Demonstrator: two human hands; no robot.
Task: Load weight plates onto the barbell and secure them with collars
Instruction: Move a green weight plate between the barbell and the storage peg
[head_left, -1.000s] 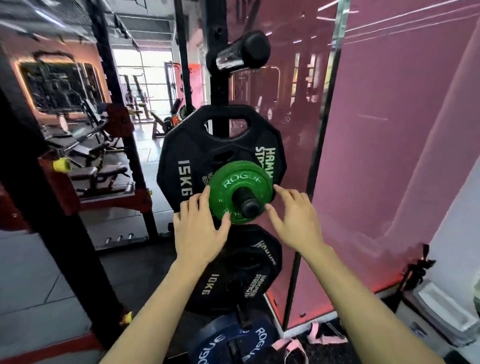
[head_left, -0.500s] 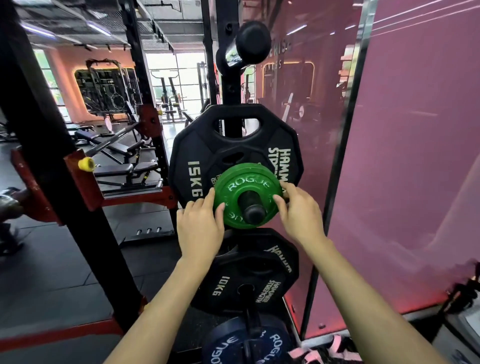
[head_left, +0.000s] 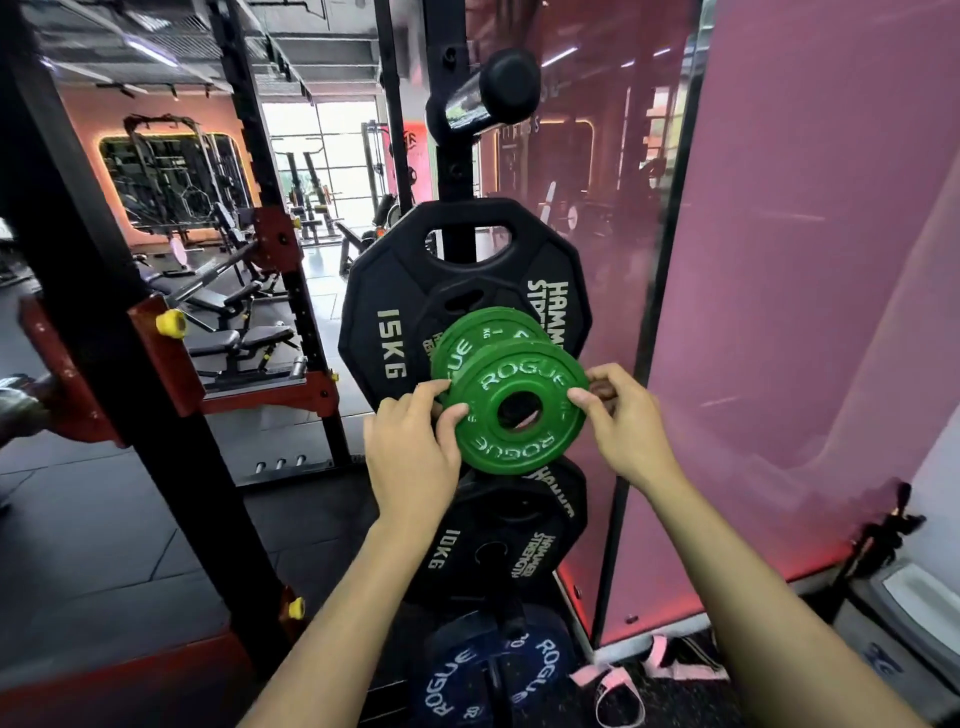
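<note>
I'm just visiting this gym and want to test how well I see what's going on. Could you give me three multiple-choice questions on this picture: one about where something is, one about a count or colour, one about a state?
1. Where does the 10KG black plate hang?
A. Below the 15KG plate
B. Above the 15KG plate
C. On the floor by the bench

2. How many green plates are seen?
A. One
B. Two
C. Four

3. What state is the front green plate in?
A. Lying on the floor
B. Untouched on its peg
C. Held in both hands

Answers: 1 A, since it sits lower on the same rack post than the 15KG plate. 2 B, as a second green plate shows behind the front one. 3 C, because the left hand and right hand grip its rim on either side.
</note>
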